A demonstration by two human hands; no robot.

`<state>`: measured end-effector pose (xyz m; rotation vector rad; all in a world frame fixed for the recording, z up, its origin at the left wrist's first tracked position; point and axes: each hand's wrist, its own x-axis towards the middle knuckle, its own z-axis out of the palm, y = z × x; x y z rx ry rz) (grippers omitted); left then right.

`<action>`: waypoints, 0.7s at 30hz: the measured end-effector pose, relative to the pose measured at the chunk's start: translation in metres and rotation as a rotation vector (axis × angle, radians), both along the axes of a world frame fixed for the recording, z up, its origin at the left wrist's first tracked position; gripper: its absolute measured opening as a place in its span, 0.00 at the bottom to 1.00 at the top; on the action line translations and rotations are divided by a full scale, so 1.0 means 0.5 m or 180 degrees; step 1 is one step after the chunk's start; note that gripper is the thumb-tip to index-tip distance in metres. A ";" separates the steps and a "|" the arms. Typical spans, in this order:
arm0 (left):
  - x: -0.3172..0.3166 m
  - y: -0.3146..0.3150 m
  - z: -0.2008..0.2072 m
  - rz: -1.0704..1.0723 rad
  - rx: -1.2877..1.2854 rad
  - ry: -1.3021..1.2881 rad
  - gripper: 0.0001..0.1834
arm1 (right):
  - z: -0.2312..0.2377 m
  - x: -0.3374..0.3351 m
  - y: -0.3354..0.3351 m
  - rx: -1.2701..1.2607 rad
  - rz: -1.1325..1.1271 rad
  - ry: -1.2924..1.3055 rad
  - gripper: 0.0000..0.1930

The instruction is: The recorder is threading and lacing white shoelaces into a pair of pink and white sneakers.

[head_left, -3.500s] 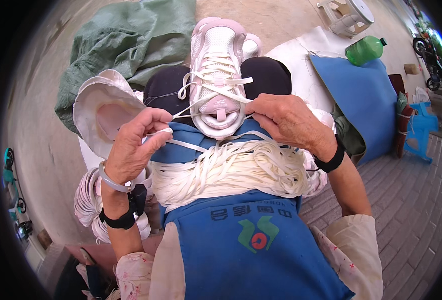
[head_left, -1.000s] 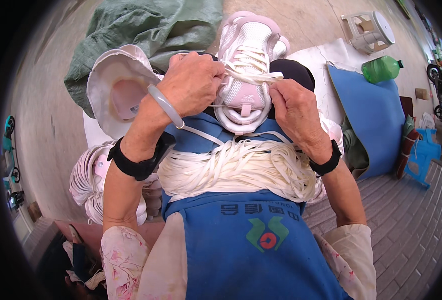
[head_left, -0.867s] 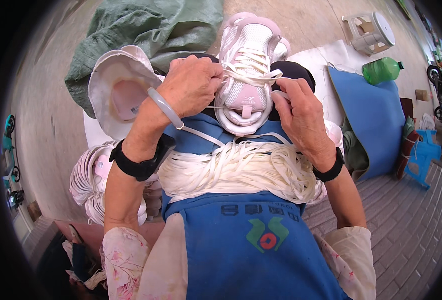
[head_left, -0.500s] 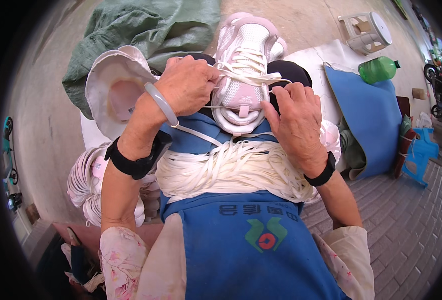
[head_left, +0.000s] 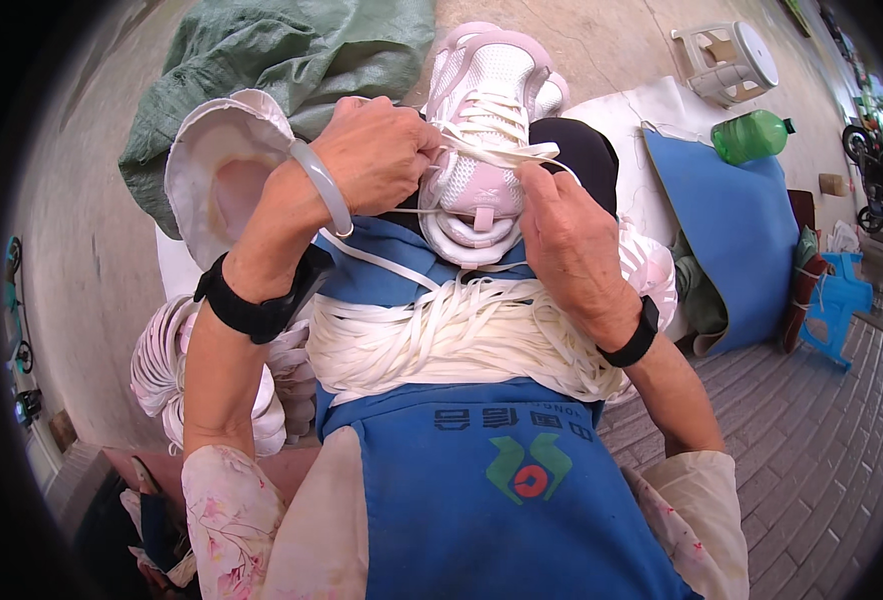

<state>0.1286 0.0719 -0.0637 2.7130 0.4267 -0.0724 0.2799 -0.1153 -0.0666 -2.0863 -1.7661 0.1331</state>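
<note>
A white and pink sneaker (head_left: pixel 482 80) lies on my lap with its heel end toward me. Cream laces (head_left: pixel 495 118) criss-cross up its front and gather in a loop near the tongue (head_left: pixel 479 188). My left hand (head_left: pixel 374 155) is closed at the left side of the shoe, its fingertips pinching the lace. On the other side, my right hand (head_left: pixel 574 235) is closed too, thumb and forefinger pressed on the lace by the tongue. A thick bundle of loose cream shoelaces (head_left: pixel 452 335) rests across the blue apron (head_left: pixel 442 500) below the shoe.
At my left are a whitish cup-shaped piece (head_left: pixel 227 185), stacked shoe parts (head_left: pixel 162 370) and a green sack (head_left: pixel 292 60). To the right lie a green bottle (head_left: pixel 752 138) and a blue sheet (head_left: pixel 727 240). Farther off stand a white stool (head_left: pixel 727 65) and a blue stool (head_left: pixel 837 305).
My right hand has moved in and up toward the lace loop, its fingers turning from spread to pinched. The left hand keeps its hold beside the shoe.
</note>
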 end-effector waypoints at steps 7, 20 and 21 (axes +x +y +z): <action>-0.003 0.010 -0.010 0.0131 -0.0396 0.0120 0.12 | 0.036 0.003 0.035 -0.0110 0.0700 -0.1614 0.09; -0.014 -0.033 -0.020 0.0547 -0.0416 -0.0793 0.12 | 0.013 0.025 0.056 0.0173 0.1222 -0.1324 0.05; -0.015 -0.039 -0.024 0.0535 -0.0238 -0.0944 0.11 | 0.014 0.020 0.056 0.0291 0.1149 -0.1101 0.06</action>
